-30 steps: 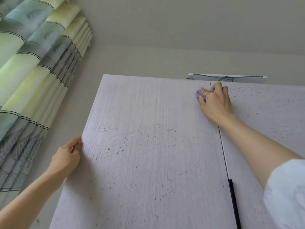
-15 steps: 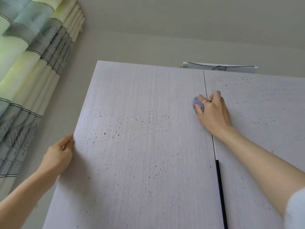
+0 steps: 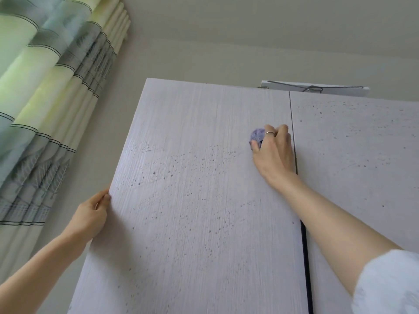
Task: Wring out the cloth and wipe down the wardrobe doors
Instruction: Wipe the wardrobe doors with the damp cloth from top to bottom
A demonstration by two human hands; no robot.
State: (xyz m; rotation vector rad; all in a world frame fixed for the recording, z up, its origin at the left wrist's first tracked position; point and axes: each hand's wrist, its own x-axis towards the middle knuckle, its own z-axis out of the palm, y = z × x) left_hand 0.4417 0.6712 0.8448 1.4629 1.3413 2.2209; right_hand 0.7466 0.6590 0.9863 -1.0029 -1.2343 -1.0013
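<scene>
1. My right hand (image 3: 273,152) has slid down-left from the top edge, fingers curled round the bunched purple cloth (image 3: 257,135), pressed on the pale wood-grain left wardrobe door (image 3: 192,200).
2. My left hand (image 3: 89,219) grips that door's outer edge.
3. Risk: hard pressure could swing the door.

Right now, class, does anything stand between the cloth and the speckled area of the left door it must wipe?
Nothing visible does. The right hand presses the cloth on the left door; bare panel lies below.

Single head-worn wide-angle view, close to the wardrobe doors (image 3: 204,200), tilted steeply upward along them toward the ceiling (image 3: 272,23), curtain (image 3: 45,109) at left edge, both forearms reaching in from below
</scene>
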